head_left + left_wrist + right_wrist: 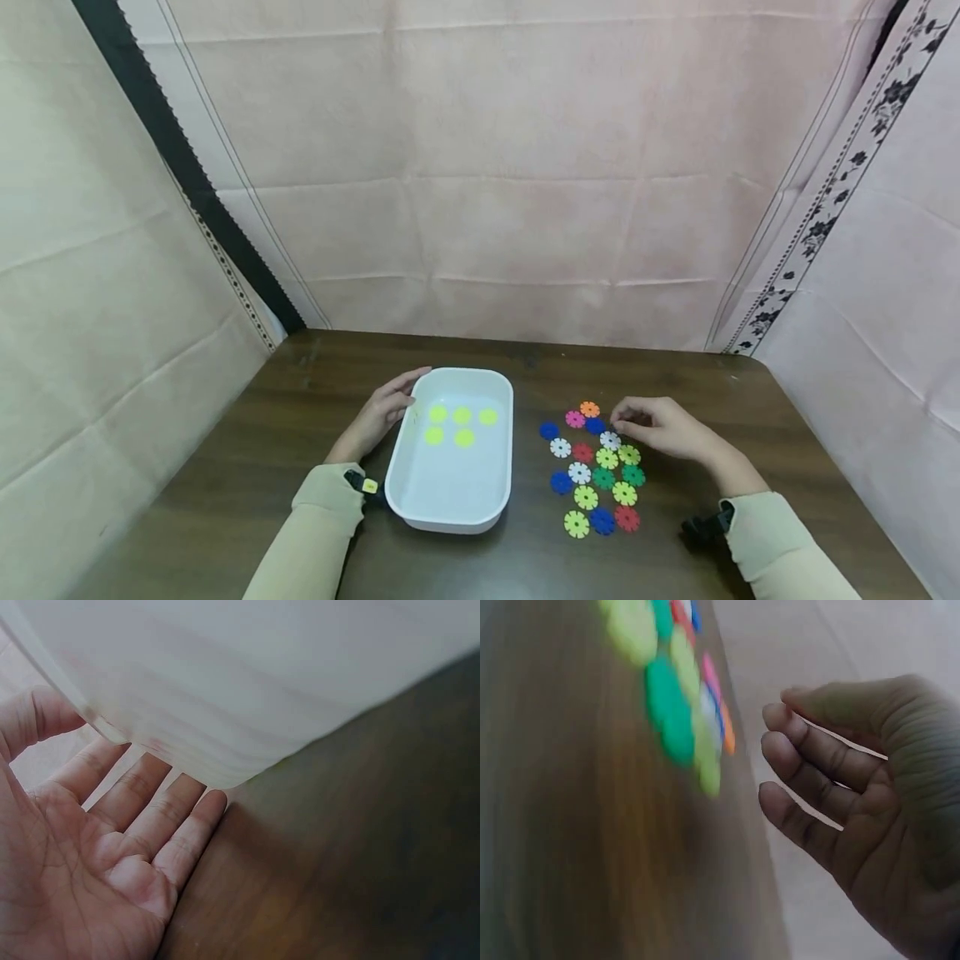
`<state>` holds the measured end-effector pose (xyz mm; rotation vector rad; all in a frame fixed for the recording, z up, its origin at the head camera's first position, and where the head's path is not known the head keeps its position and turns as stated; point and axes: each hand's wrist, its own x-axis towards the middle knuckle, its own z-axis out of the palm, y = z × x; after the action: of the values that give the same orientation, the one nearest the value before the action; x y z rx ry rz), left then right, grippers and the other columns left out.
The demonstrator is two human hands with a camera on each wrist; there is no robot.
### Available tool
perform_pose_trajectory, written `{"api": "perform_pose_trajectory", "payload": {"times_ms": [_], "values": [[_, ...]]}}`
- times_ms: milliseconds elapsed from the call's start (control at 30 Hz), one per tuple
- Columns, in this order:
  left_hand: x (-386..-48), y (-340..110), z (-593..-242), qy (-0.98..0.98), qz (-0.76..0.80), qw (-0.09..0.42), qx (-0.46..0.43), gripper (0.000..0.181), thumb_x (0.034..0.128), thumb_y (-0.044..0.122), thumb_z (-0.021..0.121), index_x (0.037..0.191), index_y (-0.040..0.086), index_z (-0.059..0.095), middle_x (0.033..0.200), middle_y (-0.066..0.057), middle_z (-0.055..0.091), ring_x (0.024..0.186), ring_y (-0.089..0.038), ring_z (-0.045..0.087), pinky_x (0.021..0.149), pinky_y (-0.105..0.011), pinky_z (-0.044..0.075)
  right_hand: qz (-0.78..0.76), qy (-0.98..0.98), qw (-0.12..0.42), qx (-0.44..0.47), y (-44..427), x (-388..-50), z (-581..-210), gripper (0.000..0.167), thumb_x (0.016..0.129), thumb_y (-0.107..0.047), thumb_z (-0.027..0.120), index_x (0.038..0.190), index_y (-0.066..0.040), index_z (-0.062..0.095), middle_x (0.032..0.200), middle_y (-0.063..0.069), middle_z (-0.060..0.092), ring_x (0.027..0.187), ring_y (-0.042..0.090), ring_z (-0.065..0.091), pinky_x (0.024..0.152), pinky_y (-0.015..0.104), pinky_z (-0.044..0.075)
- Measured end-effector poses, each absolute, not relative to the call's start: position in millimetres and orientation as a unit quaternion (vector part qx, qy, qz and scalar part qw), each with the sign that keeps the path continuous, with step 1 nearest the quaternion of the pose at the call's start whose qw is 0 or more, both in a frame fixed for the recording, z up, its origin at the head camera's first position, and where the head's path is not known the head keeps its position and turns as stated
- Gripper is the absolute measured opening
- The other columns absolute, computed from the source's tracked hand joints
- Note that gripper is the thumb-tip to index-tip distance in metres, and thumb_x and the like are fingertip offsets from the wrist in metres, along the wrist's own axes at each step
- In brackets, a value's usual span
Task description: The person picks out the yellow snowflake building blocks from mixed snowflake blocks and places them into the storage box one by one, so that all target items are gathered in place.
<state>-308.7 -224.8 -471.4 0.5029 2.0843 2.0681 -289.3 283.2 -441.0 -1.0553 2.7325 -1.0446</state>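
Observation:
My left hand [381, 410] holds the far left corner of a white plastic tray [450, 493]. In the left wrist view, the thumb lies at the rim while the long fingers stretch along the outer wall. Several plain yellow round spots [464, 438] show on the tray's floor; whether they are loose discs or marks I cannot tell. Over the right edge of a cluster of notched, flower-shaped plastic discs, my right hand [663, 427] hovers with loosely bent fingers, nearest a white disc [610, 440]. Thumb and index tips come close together in the right wrist view, with nothing visible between them.
The cluster lies flat right of the tray, including a green disc [633, 475], a red disc [627, 518], a blue disc [602, 522] and an orange disc [589, 409]. Pale cloth [517, 167] hangs behind and beside the brown wooden table [300, 517].

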Motion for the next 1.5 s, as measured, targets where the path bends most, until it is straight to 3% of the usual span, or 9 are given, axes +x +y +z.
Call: {"api": "perform_pose_trajectory", "payload": {"times_ms": [300,500,633,1500], "values": [[-309.5,-223.2,-471.4,0.701,0.689,0.083,0.162,0.056,0.0957,0.009,0.050,0.151,0.017,0.047,0.150,-0.008,0.050,0.125,-0.027,0.059,0.096,-0.031,0.052,-0.340,0.887,0.013,-0.311,316.8,-287.0,-459.8,0.004,0.095,-0.022,0.071,0.099,-0.023,0.071,0.086,-0.007,0.066,0.073,0.010,0.055,0.062,0.027,0.046],[-309.1,-225.7,-472.1,0.705,0.685,0.084,0.161,0.055,0.0961,0.010,0.049,0.151,0.017,0.047,0.150,-0.008,0.050,0.124,-0.025,0.059,0.095,-0.031,0.052,-0.347,0.880,0.070,-0.318,313.0,-284.1,-462.3,0.021,0.089,-0.031,0.077,0.107,-0.023,0.068,0.098,-0.002,0.060,0.091,0.019,0.048,0.073,0.032,0.041],[-310.1,-225.9,-469.9,0.707,0.685,0.076,0.157,0.054,0.0956,0.013,0.050,0.149,0.021,0.050,0.149,-0.006,0.051,0.125,-0.026,0.059,0.096,-0.031,0.051,-0.352,0.877,0.079,-0.317,309.8,-284.5,-461.1,0.026,0.087,-0.032,0.079,0.109,-0.024,0.067,0.100,0.000,0.058,0.093,0.020,0.044,0.074,0.036,0.038],[-310.2,-225.0,-471.8,0.699,0.692,0.088,0.159,0.056,0.0948,0.010,0.051,0.150,0.018,0.049,0.151,-0.006,0.049,0.129,-0.029,0.056,0.096,-0.032,0.051,-0.357,0.877,0.109,-0.301,311.8,-284.1,-458.4,0.022,0.090,-0.028,0.075,0.108,-0.018,0.064,0.099,0.005,0.055,0.091,0.022,0.044,0.073,0.030,0.041]]}}
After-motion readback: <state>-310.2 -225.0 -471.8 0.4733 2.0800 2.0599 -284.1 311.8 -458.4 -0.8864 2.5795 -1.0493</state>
